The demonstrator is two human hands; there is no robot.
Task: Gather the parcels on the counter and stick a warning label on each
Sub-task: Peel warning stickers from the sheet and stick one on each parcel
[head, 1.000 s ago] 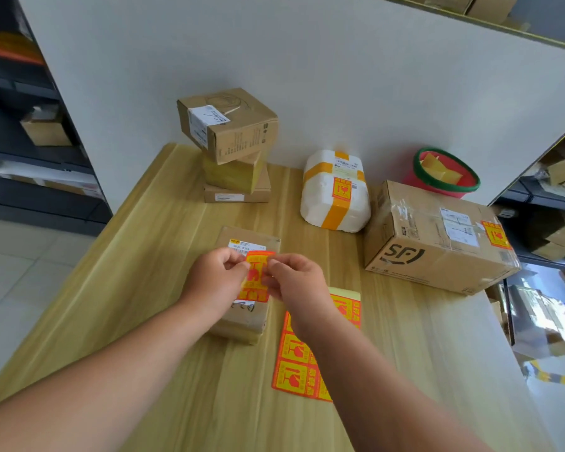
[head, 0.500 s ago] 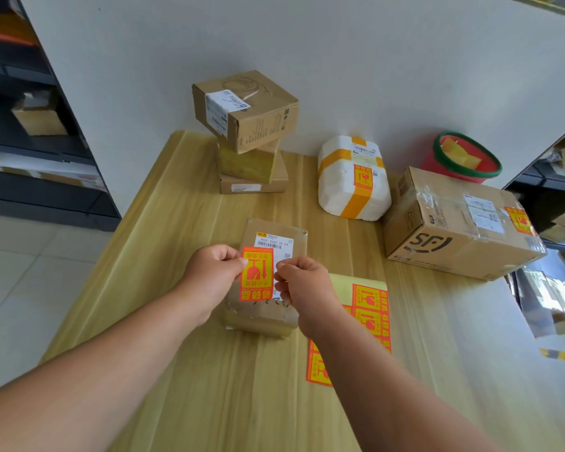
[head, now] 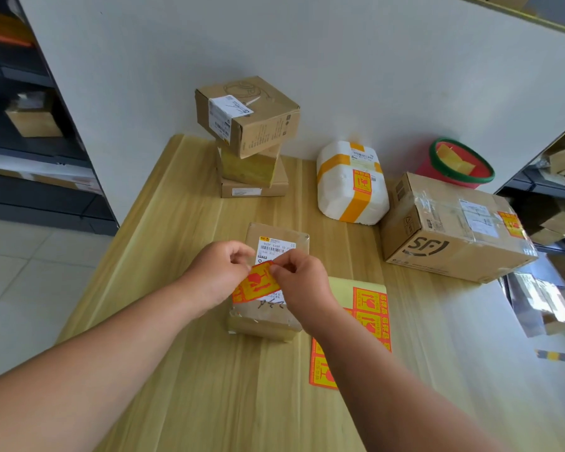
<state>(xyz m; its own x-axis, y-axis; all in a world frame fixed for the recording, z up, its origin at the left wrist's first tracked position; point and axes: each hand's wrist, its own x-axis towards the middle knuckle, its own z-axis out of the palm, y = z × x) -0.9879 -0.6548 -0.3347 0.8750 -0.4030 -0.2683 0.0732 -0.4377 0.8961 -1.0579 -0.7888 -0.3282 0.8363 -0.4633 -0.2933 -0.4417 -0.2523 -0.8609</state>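
One label [head: 256, 286], edges under left hand [head: 217, 275], right hand [head: 302, 282].

Large box [head: 437, 216]: black "SF" logo on the near side; the print on its orange corner sticker [head: 509, 225] is too small to read.
Small parcel [head: 268, 321]: the shipping label [head: 274, 247] begins "902F 6269 10"; the pen scrawl below is illegible.
Held sticker [head: 258, 283]: red broken-glass sign on yellow.
Sticker sheet [head: 369, 301]: same sign, with the characters "易碎品" beside it.
Foam parcel [head: 336, 190]: same sign on one sticker; its white label is unreadable.
Top stacked box [head: 261, 125]: barcode label, print too small to read.
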